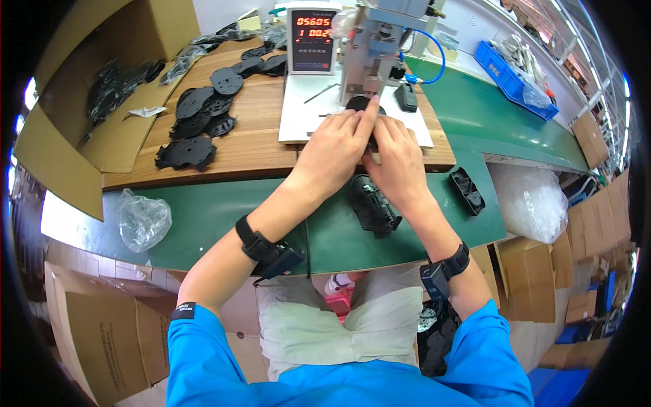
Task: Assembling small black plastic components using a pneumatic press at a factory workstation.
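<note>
Black part (356, 103): one, on the white plate (296, 123), under the press (373, 51), partly hidden. Left hand (337, 144) and right hand (396, 161): fingers bunched at it; gripping or merely steadying, cannot tell. Likely hazard: pinched fingertip, should the press descend with fingers this near.

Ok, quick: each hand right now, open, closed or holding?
Left hand: index finger extended at the black piece under the benchtop press; grip can't be told.
Right hand: close beside it; fingertips hidden, grip can't be told.
</note>
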Demonstrator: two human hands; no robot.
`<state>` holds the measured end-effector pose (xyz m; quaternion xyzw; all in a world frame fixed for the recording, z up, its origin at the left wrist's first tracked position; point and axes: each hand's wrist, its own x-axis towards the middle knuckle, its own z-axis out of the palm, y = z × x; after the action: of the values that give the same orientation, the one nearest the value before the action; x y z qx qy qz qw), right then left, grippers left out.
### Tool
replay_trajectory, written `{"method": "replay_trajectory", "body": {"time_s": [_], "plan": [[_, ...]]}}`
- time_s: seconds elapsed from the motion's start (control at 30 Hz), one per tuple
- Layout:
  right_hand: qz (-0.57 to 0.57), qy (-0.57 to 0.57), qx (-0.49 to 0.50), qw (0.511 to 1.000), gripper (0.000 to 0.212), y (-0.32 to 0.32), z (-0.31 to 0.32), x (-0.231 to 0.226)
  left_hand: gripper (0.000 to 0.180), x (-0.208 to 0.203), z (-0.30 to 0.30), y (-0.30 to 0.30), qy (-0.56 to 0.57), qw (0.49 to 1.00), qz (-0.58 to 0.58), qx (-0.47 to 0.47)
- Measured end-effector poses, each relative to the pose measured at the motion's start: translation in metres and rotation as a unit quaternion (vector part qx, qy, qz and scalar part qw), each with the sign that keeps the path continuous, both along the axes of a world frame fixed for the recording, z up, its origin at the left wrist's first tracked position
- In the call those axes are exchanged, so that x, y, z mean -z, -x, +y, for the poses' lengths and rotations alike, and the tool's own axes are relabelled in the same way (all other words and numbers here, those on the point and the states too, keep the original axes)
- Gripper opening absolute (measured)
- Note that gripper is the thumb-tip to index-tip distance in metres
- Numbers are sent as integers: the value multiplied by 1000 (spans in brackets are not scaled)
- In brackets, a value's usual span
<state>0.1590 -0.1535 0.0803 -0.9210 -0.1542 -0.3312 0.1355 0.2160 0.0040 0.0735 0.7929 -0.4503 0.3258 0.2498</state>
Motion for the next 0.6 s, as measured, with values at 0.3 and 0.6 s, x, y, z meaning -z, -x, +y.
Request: {"method": "replay_trajectory", "body": {"time_s": [0.3,0.6], "plan": [[12,-10,-7,1000,46,-2,-1,-11,61,-21,93,-38,-86,936,36,-338],[6,-16,-8,1000,44,-4,-1,-10,16,7,133,-80,-163,873,201,-413]]}}
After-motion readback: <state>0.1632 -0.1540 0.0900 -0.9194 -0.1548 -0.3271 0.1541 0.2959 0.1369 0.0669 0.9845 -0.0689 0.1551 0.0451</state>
